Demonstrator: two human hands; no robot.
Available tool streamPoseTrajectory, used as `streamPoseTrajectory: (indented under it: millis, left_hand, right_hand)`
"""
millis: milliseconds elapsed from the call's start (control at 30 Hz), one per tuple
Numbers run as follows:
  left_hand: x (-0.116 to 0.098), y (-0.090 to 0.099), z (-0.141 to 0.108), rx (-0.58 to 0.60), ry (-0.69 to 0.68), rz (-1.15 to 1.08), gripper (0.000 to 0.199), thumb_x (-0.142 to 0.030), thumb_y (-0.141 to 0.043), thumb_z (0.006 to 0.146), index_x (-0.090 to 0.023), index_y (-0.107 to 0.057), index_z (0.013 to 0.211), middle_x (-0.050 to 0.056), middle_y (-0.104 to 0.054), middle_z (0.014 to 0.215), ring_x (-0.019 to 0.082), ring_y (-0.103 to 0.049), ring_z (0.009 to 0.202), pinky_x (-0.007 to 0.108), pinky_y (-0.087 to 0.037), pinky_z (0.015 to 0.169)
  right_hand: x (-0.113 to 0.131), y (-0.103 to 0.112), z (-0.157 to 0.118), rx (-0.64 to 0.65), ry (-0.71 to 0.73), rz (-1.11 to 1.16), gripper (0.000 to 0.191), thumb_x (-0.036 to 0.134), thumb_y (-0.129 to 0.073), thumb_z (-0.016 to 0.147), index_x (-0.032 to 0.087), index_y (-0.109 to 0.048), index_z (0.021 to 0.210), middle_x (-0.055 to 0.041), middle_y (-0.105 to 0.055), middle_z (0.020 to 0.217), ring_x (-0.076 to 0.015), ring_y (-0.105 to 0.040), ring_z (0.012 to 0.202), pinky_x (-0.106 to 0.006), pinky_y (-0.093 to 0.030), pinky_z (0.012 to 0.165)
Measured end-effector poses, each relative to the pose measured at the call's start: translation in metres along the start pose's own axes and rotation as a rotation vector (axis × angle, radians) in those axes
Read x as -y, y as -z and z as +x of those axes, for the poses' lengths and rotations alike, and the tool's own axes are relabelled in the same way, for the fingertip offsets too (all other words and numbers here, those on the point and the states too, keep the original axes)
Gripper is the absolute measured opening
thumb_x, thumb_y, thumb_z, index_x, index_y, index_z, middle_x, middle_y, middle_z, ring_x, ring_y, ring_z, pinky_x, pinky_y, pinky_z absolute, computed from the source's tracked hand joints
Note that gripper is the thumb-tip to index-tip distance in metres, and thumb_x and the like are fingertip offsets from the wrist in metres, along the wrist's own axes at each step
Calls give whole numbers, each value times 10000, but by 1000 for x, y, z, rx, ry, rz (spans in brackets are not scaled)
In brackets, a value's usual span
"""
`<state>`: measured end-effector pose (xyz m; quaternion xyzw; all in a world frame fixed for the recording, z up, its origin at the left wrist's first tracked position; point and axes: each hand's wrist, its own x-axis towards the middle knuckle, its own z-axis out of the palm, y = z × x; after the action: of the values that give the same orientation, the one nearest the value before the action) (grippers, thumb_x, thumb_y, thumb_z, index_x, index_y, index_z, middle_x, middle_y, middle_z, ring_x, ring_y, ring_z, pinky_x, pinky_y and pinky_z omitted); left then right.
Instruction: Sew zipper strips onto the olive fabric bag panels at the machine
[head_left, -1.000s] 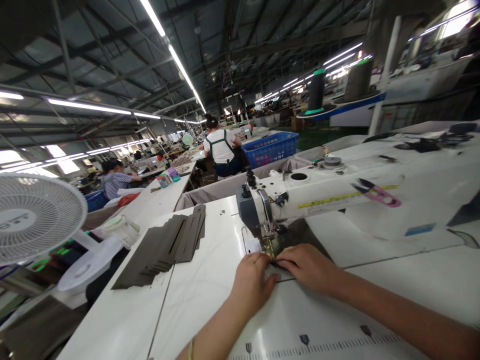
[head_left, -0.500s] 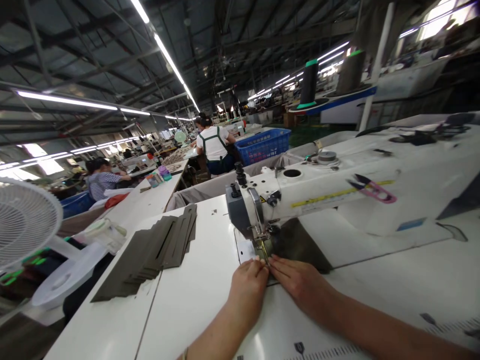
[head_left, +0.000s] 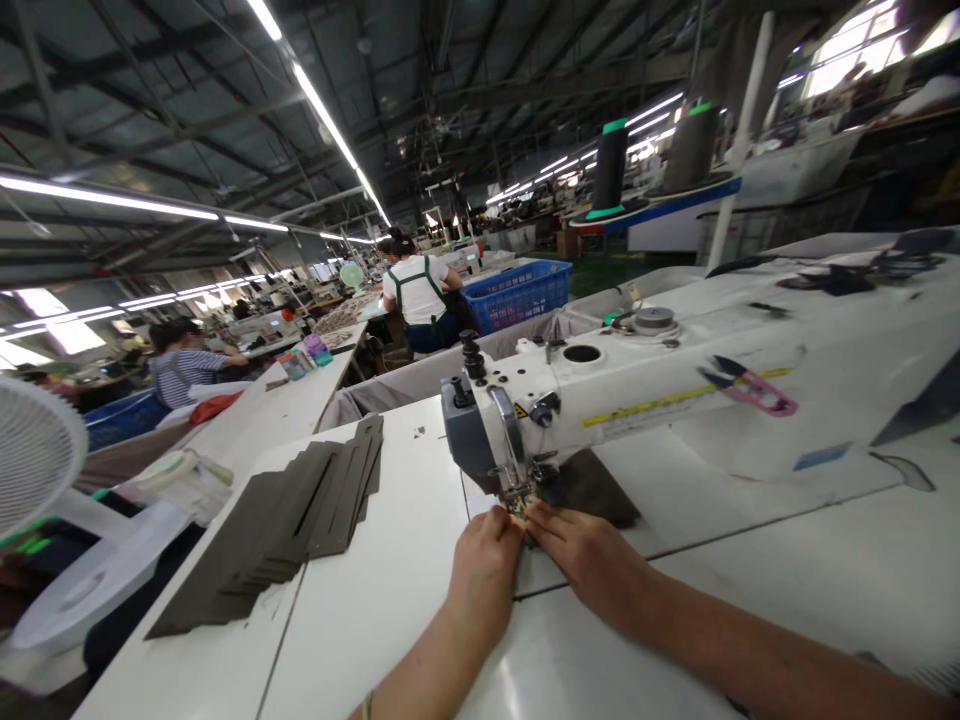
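A dark grey-brown fabric piece (head_left: 598,487) lies under the head of a white sewing machine (head_left: 645,390), partly hidden behind the needle area and my fingers. My left hand (head_left: 486,562) is closed, its curled fingers pinching the near edge of the piece just in front of the presser foot (head_left: 519,498). From the right, my right hand (head_left: 589,548) reaches in with fingers pressed together on the same edge. The fingertips of both hands nearly meet at the foot. Exactly how the thumbs grip is hidden.
To the left, a fanned stack of dark fabric pieces (head_left: 277,530) lies on the white table (head_left: 367,590). A white fan (head_left: 37,460) stands beyond it. Pink-handled thread snips (head_left: 757,390) rest against the machine arm. Behind are a blue crate (head_left: 517,297) and a seated person (head_left: 420,290).
The fabric piece has moved toward me under the foot, less of it showing behind. My hands stay at the needle, fingers drawn closer in. The whole view has shifted slightly.
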<state>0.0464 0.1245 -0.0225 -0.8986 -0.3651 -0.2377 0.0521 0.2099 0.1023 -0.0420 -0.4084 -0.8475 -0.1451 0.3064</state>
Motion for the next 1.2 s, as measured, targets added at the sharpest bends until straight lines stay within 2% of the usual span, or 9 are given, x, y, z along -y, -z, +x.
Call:
streamPoseTrajectory:
  millis: [67, 133, 200, 300, 500, 800, 933, 1200]
  left_hand:
    - [-2, 3, -7, -15, 43, -57, 182, -112, -472, 845, -166, -601, 959, 83, -614, 961, 195, -607, 840, 335, -547, 747]
    - [-3, 5, -14, -48, 18, -64, 205, -110, -480, 837, -156, -596, 1000, 110, -613, 1068, 228, -598, 974, 413, -516, 858]
    - [-4, 6, -18, -77, -47, -53, 205, -91, -457, 845, -157, -606, 970, 111, -633, 1078, 240, -591, 1024, 476, -467, 927]
    - [-3, 7, -15, -72, -97, -78, 226, -57, -415, 861, -164, -606, 917, 88, -665, 1033, 201, -614, 995, 456, -440, 966]
    - [4, 3, -3, -33, -114, -54, 210, -67, -409, 877, -158, -594, 915, 84, -676, 1009, 181, -618, 992, 421, -420, 986]
    - [16, -7, 1, 5, -104, -33, 142, -93, -485, 854, -145, -603, 914, 88, -672, 1019, 188, -604, 1011, 393, -393, 998]
    - [16, -7, 3, -21, -114, -25, 113, -98, -498, 855, -143, -602, 850, 85, -682, 976, 185, -617, 976, 386, -405, 980]
    - [16, -5, 6, -46, -105, -51, 119, -96, -497, 862, -140, -599, 821, 73, -688, 922, 187, -631, 919, 385, -416, 966]
  right_hand:
    - [2, -5, -8, -21, -7, -50, 369, -34, -388, 767, 38, -634, 1033, -168, -653, 1047, -227, -623, 963, -331, -523, 853]
    - [3, -11, -16, -37, 3, -92, 398, -46, -377, 756, 44, -628, 1051, -172, -634, 1091, -228, -609, 997, -331, -518, 865]
    - [1, -15, -22, -32, 21, -105, 444, -65, -352, 734, 63, -631, 1054, -159, -632, 1102, -215, -608, 1003, -315, -522, 857]
    - [-4, -16, -23, 2, 32, -106, 482, -73, -338, 711, 100, -637, 1047, -129, -647, 1084, -199, -619, 982, -304, -528, 842]
    - [-10, -9, -10, 4, 68, -104, 459, -79, -326, 707, 73, -643, 1003, -147, -665, 1028, -206, -643, 918, -295, -536, 813]
    - [-14, -2, 4, 18, 45, -86, 452, -60, -295, 773, 118, -637, 1008, -109, -689, 954, -179, -658, 831, -262, -542, 761]
    - [-13, 2, 8, -9, 46, -122, 443, -48, -261, 809, 100, -657, 941, -111, -700, 870, -166, -663, 735, -236, -555, 667]
    - [-13, 7, 14, -36, 5, -95, 433, -19, -260, 867, 119, -669, 841, -79, -702, 788, -151, -660, 687, -218, -542, 618]
